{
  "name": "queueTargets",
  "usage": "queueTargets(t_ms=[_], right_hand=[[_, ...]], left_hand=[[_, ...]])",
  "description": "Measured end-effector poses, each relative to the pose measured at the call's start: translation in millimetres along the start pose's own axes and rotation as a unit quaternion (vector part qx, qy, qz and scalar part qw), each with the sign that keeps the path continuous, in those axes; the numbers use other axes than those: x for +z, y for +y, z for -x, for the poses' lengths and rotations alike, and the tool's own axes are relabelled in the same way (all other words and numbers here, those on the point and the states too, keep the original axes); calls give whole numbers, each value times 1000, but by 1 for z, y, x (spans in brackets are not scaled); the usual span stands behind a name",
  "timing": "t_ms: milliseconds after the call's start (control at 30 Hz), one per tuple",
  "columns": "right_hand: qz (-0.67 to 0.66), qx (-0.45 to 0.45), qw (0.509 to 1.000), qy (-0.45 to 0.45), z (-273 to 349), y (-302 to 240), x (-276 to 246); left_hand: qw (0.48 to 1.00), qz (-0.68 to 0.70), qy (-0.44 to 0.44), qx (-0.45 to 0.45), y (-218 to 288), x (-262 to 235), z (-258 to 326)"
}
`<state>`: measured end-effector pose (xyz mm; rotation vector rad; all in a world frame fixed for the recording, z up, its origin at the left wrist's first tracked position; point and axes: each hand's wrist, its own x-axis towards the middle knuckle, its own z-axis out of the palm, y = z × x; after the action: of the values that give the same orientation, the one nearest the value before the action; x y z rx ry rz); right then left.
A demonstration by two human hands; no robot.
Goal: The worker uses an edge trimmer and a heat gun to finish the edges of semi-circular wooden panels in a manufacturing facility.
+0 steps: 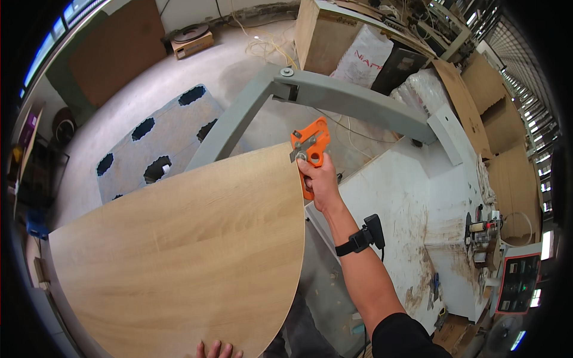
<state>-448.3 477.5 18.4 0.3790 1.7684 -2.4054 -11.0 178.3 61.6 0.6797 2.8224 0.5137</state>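
A large wood-grain board [185,244] with a curved outline stretches across the left and lower middle. My right hand [320,182] is closed around an orange edge trimmer [319,142]. The trimmer sits against the board's far right corner, and its metal parts meet the edge there. Below, at the near end of the board, my left hand [216,350] rests its fingertips on the surface, fingers slightly apart. The rest of that hand is out of the picture. A black strap with a small device [361,238] is around my right wrist.
A grey metal beam frame [352,92] stands beyond the board. Behind it lies a blue-grey panel with ragged holes [173,128]. On the right are a dirty white machine surface [388,203], a control panel [518,283] and cardboard sheets [510,179]. Cables [268,45] trail over the far floor.
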Motion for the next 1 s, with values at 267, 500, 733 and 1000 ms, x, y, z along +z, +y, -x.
queueTargets(t_ms=[267,500,733,1000], right_hand=[[-7,27,1000,-3,30,11,51],[-6,22,998,-66,55,59,139],[61,9,994,-94,110,87,183],[77,38,987,-137,132,89,174]], left_hand=[[995,14,59,-78,3,-4,-56],[946,111,243,-185,-47,-35,-173],[777,66,405,-477,-258,-41,54],[508,432,232,-709,-234,-18,466]])
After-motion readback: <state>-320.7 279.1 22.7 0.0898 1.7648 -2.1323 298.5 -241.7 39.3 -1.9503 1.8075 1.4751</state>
